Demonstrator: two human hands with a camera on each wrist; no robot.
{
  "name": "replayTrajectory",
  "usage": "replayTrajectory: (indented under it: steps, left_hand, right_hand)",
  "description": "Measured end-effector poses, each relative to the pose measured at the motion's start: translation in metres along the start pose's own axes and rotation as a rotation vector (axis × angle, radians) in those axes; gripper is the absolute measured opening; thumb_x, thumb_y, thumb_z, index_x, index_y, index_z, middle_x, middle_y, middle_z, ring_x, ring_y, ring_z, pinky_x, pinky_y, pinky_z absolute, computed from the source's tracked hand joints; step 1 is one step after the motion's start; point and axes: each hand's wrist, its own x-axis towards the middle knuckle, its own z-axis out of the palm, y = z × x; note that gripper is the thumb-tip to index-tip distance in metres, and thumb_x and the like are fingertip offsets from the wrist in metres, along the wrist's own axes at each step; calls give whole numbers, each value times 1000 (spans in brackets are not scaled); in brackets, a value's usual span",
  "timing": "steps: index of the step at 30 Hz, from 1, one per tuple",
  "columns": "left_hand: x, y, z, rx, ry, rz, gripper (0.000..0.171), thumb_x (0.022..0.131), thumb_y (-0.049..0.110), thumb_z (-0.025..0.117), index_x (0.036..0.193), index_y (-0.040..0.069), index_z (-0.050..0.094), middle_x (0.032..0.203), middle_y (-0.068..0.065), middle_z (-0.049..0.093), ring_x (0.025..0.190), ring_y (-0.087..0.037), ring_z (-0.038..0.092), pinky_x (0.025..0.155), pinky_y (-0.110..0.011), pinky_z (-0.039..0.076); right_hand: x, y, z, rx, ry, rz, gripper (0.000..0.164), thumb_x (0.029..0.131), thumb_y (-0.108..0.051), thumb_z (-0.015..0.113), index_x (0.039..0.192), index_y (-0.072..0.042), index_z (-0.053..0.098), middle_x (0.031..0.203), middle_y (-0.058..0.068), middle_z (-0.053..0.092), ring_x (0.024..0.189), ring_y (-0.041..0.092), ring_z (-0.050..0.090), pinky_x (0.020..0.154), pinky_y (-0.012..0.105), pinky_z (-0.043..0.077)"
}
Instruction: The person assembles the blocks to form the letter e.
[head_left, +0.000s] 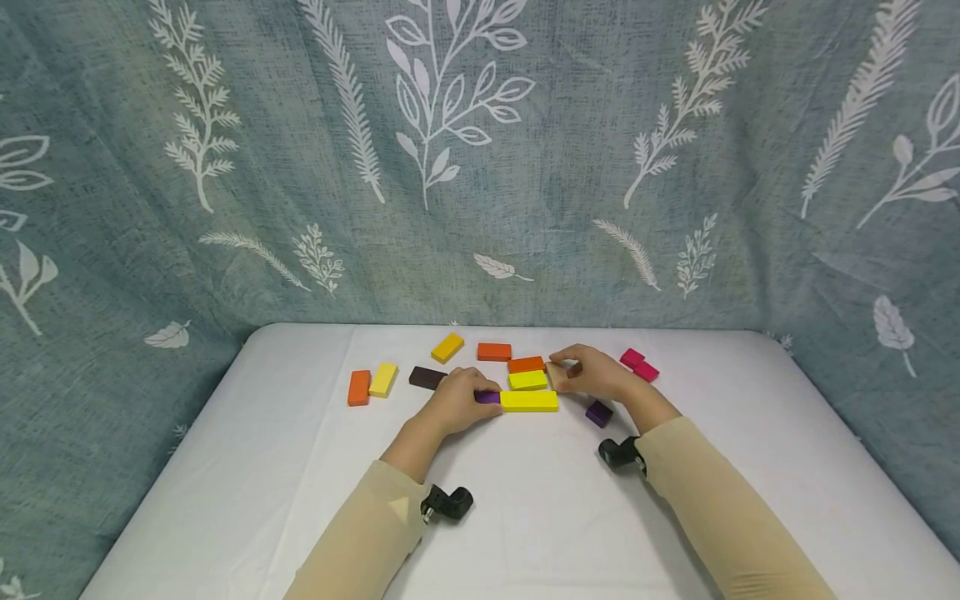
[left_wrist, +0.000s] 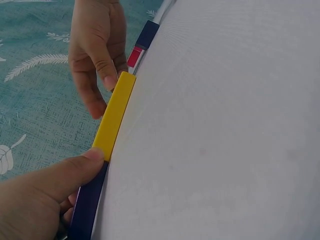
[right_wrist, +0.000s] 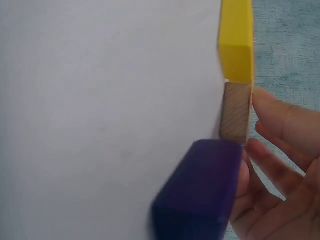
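Note:
My left hand [head_left: 459, 402] grips a purple block [head_left: 489, 397] on the white table. In the left wrist view its thumb lies at the seam where the purple block meets a long yellow block [left_wrist: 115, 117]. With its fingertips my right hand [head_left: 594, 372] holds a plain wooden block [head_left: 557, 377], whose bare end face shows in the right wrist view. This wooden block stands at the right side of a short yellow block [head_left: 528, 381] and an orange block [head_left: 526, 365], which lie behind the long yellow one.
Nearest the right forearm lies a dark purple block [head_left: 598, 413], with two red blocks [head_left: 640, 365] behind it. An orange block [head_left: 494, 352] and a yellow block [head_left: 447, 348] are at the back. Leftward lie a dark brown block [head_left: 427, 377], a yellow block [head_left: 383, 380] and an orange block [head_left: 359, 388].

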Motion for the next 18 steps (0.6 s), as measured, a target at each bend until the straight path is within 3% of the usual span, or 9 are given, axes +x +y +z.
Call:
replayTrajectory:
  steps: [7,12,18]
  left_hand:
    - [1,2,-1,1,-12,-2,31,90,36,76,118,23,75,115,-2,65,111,-23,55,95,-40,41]
    - [1,0,-2,5,-18,-21,31,90,37,75,118,23,75,115,-1,64,110,-22,55,95,-39,41]
    - [0,1,-1,2,-20,-9,32,90,37,75,118,22,75,114,-1,65,110,-22,56,95,-39,42]
  right_hand:
    - [5,-15,-3,-21,38,-17,45,95,-20,71,137,-10,61,144,14,50,120,35,52,96,50,49]
    - [20,-27,3,-47,6,-29,43,94,-21,72,135,-10,63,140,14,55,129,38,48,105,55,40]
    - [30,-28,9,-3,-27,29,45,92,-17,74,135,-9,64,139,14,56,130,37,50,108,52,38]
